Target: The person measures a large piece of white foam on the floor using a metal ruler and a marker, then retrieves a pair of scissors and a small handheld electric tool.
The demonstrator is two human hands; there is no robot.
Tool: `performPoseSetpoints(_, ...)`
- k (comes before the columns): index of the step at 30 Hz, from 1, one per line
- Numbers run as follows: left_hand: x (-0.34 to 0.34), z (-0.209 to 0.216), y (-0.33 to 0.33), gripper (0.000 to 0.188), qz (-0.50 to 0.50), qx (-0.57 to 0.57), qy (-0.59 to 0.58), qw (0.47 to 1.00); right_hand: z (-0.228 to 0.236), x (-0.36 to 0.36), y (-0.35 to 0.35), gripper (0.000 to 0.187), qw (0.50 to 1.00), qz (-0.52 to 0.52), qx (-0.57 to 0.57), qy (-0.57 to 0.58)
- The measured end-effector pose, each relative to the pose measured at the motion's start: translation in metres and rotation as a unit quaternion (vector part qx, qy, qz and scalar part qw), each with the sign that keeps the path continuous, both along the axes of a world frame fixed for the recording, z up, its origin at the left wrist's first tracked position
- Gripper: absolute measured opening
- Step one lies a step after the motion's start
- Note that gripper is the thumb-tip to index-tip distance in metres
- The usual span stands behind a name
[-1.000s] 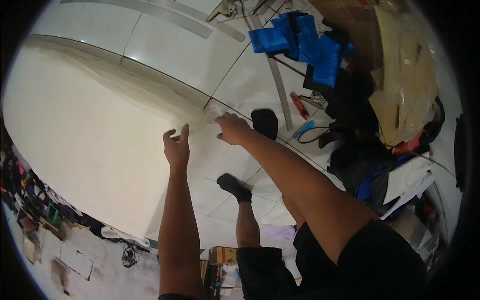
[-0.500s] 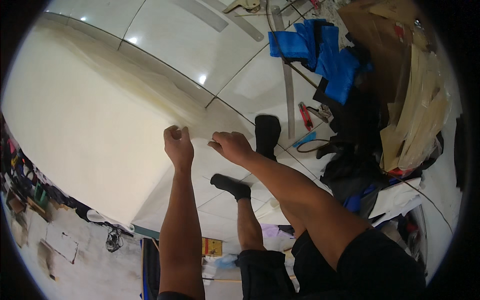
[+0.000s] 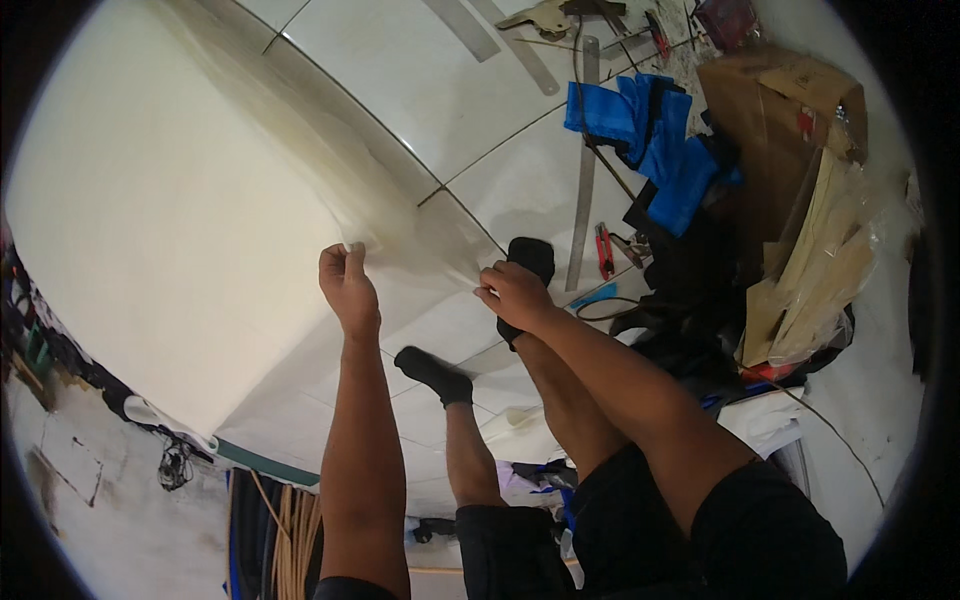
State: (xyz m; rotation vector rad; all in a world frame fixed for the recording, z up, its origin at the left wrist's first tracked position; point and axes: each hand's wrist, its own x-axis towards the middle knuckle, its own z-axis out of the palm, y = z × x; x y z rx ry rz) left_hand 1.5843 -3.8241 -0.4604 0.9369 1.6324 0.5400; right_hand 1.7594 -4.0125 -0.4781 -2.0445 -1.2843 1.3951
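Note:
A large cream-white sheet (image 3: 180,230) spreads over the left half of the view. Along its right edge a thin translucent film (image 3: 395,225) comes away and stretches over the floor tiles. My left hand (image 3: 350,290) is closed in a pinch at the cream sheet's near right corner. Farther right, my right hand (image 3: 515,298) pinches the film's corner, drawing it taut and apart from the sheet. That hand is just in front of my black-socked foot (image 3: 530,258). The fingertips of both hands hide part of what they grip.
On the tiles lie metal rulers (image 3: 584,180), a red utility knife (image 3: 604,250) and blue-and-black fabric pieces (image 3: 670,170). A cardboard box (image 3: 760,130) and plastic-wrapped cream strips (image 3: 800,270) stand at right. Rolls and rods (image 3: 290,540) lie near the lower left.
My right hand has moved right, away from the left hand, pulling the film's corner out with it. My left hand stays at the sheet's corner. The view has shifted slightly.

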Motion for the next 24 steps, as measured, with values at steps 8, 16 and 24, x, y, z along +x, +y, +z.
performPoseSetpoints(8, -0.017, 0.015, 0.011, 0.019, -0.071, -0.038, -0.014, 0.997, -0.002, 0.003, 0.000, 0.017, 0.994, 0.042, -0.096, -0.035)
performPoseSetpoints(16, -0.024, 0.033, -0.008, 0.039, -0.255, 0.108, 0.353, 0.894, 0.015, 0.019, 0.033, 0.048, 0.985, 0.037, -0.085, -0.148)
performPoseSetpoints(24, -0.019, 0.024, -0.018, 0.071, -0.260, 0.067, 0.390, 0.881, 0.030, -0.031, 0.169, 0.063, 0.978, 0.100, 0.139, -0.118)
